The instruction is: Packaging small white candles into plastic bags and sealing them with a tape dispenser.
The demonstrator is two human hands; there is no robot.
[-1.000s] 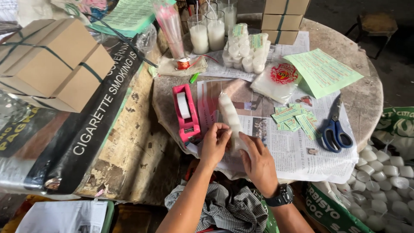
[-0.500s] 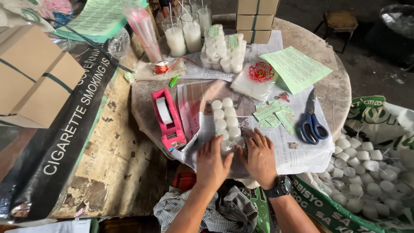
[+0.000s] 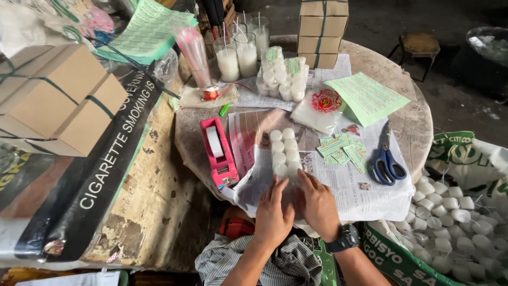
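Both hands lay flat, fingers spread, at the near edge of the round table (image 3: 418,124), pressing the near end of a clear plastic bag (image 3: 283,159) that held two rows of small white candles (image 3: 282,144). The left hand (image 3: 273,212) rested on the bag's near left part and the right hand (image 3: 317,204), with a dark watch (image 3: 344,239) on its wrist, on its near right part; neither closed around anything, the palms only bearing down on the plastic. The bag lay on sheets of newspaper (image 3: 365,188) spread over the table. Just left of the bag sat a pink tape dispenser (image 3: 218,153) with a white roll in it. To the right of the bag lay a scatter of small green paper labels (image 3: 341,148), and beyond them blue-handled scissors (image 3: 389,161) near the right edge. Toward the far edge stood two glasses (image 3: 238,55) filled with white wax, a bundle of packed candles (image 3: 283,77), a flat bag with a red print (image 3: 320,108), a green sheet (image 3: 368,98) and a stack of brown boxes (image 3: 323,32). More tied brown boxes (image 3: 58,100) sat off the table's left side. A sack (image 3: 455,206) beside the right edge was full of loose white candles.
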